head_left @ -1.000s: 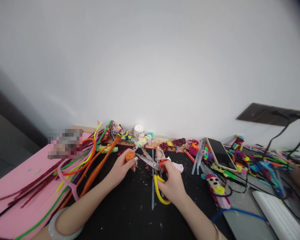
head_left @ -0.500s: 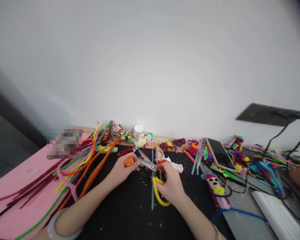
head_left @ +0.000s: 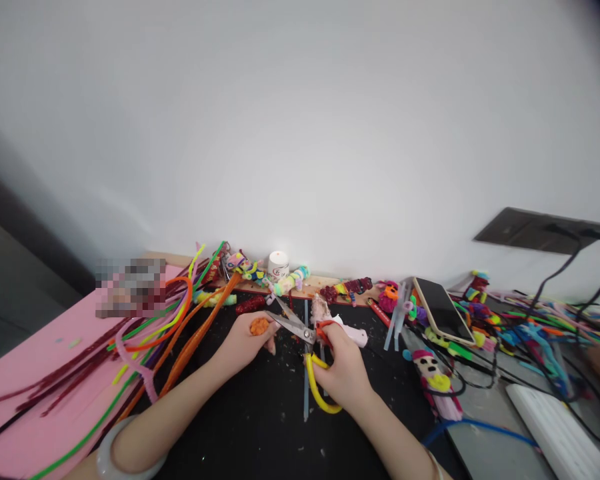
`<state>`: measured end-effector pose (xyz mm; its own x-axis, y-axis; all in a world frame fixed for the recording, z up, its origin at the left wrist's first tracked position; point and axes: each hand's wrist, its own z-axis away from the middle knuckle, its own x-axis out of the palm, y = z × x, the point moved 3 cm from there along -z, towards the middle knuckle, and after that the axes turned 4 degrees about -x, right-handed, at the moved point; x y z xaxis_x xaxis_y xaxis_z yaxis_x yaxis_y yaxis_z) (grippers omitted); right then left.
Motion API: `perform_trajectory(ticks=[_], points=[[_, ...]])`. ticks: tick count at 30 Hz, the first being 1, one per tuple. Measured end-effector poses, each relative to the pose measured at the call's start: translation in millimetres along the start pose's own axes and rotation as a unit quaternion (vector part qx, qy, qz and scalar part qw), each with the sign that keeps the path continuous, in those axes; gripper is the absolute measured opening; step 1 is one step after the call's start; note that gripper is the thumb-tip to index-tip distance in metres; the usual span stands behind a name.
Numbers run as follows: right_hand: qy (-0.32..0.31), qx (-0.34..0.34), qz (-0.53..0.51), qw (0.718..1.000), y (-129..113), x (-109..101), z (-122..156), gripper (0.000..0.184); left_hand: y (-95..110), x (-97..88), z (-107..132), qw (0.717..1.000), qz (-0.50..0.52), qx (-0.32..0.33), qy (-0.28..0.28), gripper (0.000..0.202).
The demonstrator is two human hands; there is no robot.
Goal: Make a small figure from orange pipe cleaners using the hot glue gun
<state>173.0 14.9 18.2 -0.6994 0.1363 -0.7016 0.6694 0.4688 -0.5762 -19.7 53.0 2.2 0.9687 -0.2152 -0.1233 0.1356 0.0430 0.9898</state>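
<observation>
My left hand point(head_left: 243, 343) pinches a small fuzzy orange ball point(head_left: 259, 325) above the black mat point(head_left: 260, 427). My right hand point(head_left: 344, 370) grips scissors point(head_left: 295, 325) by their yellow and red handles, thumb through the red loop. The metal blades are parted and point left, their tips close beside the orange ball. A pale bangle point(head_left: 125, 450) circles my left wrist.
Long pipe cleaners point(head_left: 145, 347) in several colours lie on a pink sheet point(head_left: 35, 373) at left. Small pipe-cleaner figures point(head_left: 433, 377), a white pot point(head_left: 278, 264) and a phone point(head_left: 443, 308) line the wall. Cables point(head_left: 555, 347) and a white keyboard point(head_left: 555, 427) sit at right.
My left hand has lowered the orange ball a little and turned it. The scissor blades have shifted slightly toward it. My right hand stays in place.
</observation>
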Motion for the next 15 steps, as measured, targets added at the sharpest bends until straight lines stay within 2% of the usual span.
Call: perform_trajectory(ticks=[3, 7, 15], points=[[-0.006, 0.001, 0.006, 1.000, 0, 0, 1, 0.024, 0, -3.7, 0, 0.998, -0.041, 0.005, 0.042, 0.024], [-0.007, -0.003, 0.008, 1.000, 0, 1, 1, 0.026, 9, -8.5, 2, 0.988, -0.109, 0.063, 0.088, 0.030], [-0.011, -0.009, -0.001, 1.000, -5, 1, 2, 0.026, 7, -11.3, 5, 0.984, -0.117, 0.059, 0.119, 0.033]])
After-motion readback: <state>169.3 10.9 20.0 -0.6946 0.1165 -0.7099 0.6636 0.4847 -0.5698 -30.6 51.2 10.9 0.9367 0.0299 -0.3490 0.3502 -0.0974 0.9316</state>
